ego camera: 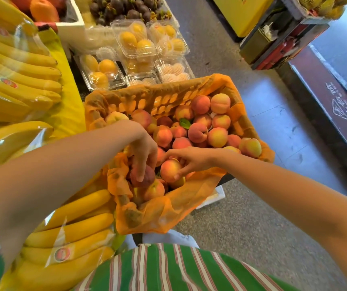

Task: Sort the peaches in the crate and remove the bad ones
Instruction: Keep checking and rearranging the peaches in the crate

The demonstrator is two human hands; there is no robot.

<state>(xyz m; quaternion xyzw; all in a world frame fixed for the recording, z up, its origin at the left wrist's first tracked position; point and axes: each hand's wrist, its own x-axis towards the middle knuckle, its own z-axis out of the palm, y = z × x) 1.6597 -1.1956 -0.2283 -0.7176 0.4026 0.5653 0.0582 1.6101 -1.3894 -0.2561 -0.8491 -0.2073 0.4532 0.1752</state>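
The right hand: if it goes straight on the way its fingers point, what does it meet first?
Probably the left hand, whose fingers curl over a dark peach close by. The right hand, gripping an orange peach, points toward it; depth is unclear.

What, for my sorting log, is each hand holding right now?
Left hand: grips a dark red peach in the crate's near corner.
Right hand: pinches an orange peach beside it.

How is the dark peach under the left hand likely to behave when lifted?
The dark peach looks darker than its neighbours, perhaps overripe, so probably soft and easily dented. Round, it would likely roll if let go. Packed among other peaches, lifting it may shift them.
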